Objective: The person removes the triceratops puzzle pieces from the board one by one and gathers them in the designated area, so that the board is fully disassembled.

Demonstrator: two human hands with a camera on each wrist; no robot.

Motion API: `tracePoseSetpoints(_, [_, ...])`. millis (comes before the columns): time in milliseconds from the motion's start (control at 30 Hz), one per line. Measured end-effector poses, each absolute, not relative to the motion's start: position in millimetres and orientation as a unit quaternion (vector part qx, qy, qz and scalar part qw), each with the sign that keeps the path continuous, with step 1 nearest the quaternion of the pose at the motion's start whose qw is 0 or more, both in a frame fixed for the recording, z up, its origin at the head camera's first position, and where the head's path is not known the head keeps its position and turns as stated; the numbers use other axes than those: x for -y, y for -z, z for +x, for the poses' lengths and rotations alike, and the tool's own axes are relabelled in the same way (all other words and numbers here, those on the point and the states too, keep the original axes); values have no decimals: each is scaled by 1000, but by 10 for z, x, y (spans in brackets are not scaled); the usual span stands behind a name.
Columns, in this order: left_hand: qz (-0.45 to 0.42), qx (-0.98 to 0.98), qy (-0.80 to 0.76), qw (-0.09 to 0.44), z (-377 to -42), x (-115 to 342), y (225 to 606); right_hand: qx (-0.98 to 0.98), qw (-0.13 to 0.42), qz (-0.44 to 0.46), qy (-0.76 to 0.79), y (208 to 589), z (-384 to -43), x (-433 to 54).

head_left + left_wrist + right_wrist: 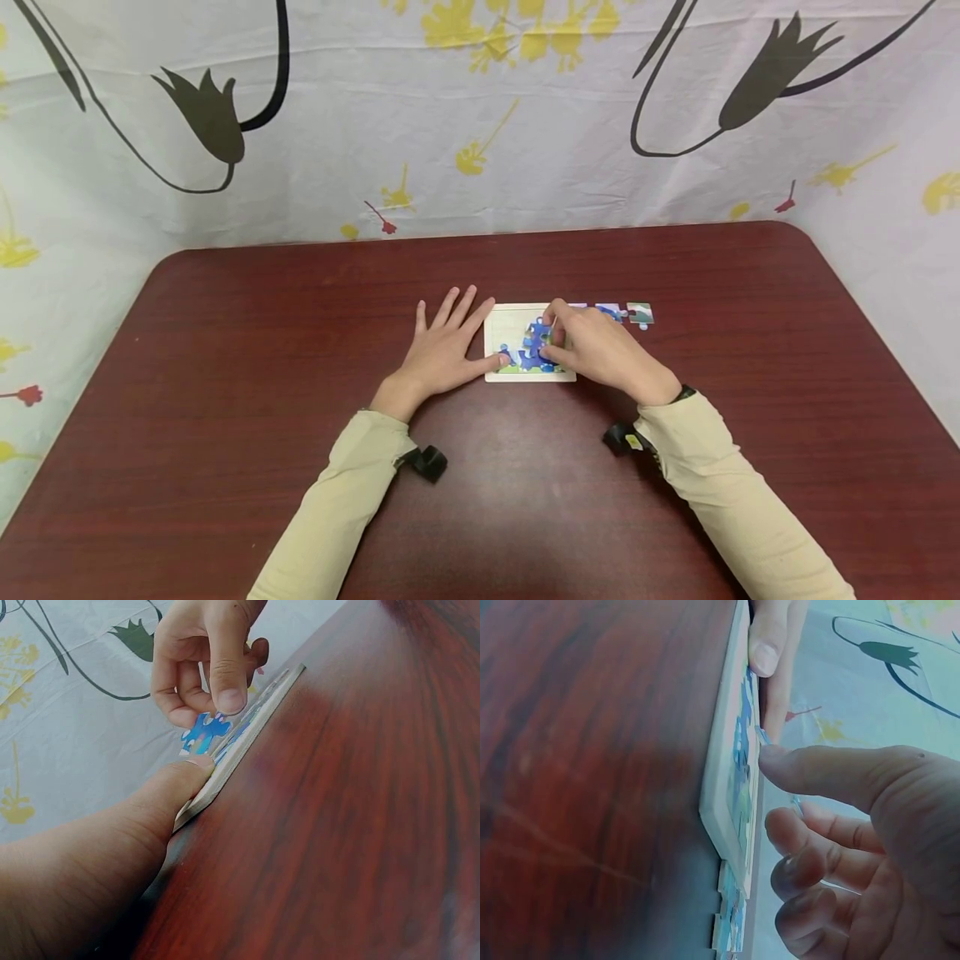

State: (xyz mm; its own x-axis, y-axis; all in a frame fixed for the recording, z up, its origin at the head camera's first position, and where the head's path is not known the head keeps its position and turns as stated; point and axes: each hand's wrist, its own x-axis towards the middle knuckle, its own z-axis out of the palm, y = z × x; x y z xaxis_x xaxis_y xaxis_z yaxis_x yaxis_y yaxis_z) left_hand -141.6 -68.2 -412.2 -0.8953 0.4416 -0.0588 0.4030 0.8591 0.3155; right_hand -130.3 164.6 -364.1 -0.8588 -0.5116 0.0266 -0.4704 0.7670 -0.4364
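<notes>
A jigsaw puzzle board (512, 322) with a pale frame lies on the table, partly filled with blue, white and green pieces along its lower and right side. My left hand (444, 354) rests beside it with fingers spread, its thumb over the board's lower left. Above the board's right part, my right hand (603, 343) pinches a blue jigsaw piece (204, 735) between thumb and fingers. In the left wrist view that piece is tilted up from the board. The right hand hides some of the board in the head view.
A green and white loose piece (641, 313) lies right of the board, beside a blue one (611, 311); others are partly behind the right hand. The dark red table (262, 375) extends around the board. A patterned white cloth (315, 167) hangs behind the table.
</notes>
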Motion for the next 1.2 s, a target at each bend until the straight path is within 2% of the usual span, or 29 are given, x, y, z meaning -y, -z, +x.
tracePoseSetpoints(367, [218,-963,-145,62,-1409,680,4138,-936,80,-260,223,3650,-1315,-1662])
tracePoseSetpoints(733, [219,-962,-154,59,-1405,685,4132,-939,75,-246,227,3428,-1384,-1921])
tracePoseSetpoints(1000, [219,-961,-155,62,-1399,685,4126,-945,155,-192,212,3263,-1396,-2245])
tracePoseSetpoints(1200, [220,-961,-154,62,-1395,683,4115,-944,192,-175,201,3240,-1398,-2359])
